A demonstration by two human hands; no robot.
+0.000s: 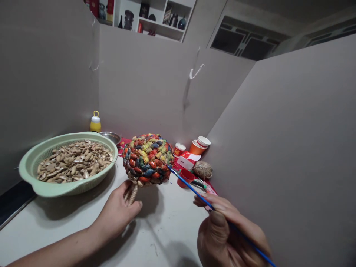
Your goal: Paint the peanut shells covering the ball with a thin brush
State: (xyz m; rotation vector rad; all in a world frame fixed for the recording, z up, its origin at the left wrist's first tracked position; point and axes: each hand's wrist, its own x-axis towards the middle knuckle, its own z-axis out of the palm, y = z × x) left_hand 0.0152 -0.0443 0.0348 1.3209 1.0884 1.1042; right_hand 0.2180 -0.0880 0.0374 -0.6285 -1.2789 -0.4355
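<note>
A round ball covered in peanut shells (148,159), painted red, blue, yellow and green, sits on a stem wound with pale cord (133,194). My left hand (119,207) is closed round that stem and keeps the ball up above the table. In my right hand (230,230) is a thin blue paintbrush (194,191), pinched between thumb and fingers. Its tip reaches the right side of the ball and seems to touch the shells there. Just behind the brush stands a small red cup (185,178).
A green colander (68,189) full of peanut shells (75,161) stands at the left. Behind are a metal bowl (111,137) and a yellow bottle (95,123). Paper cups (198,145), a tub of cotton swabs (179,149) and a twine ball (203,169) sit right; grey panels surround the table.
</note>
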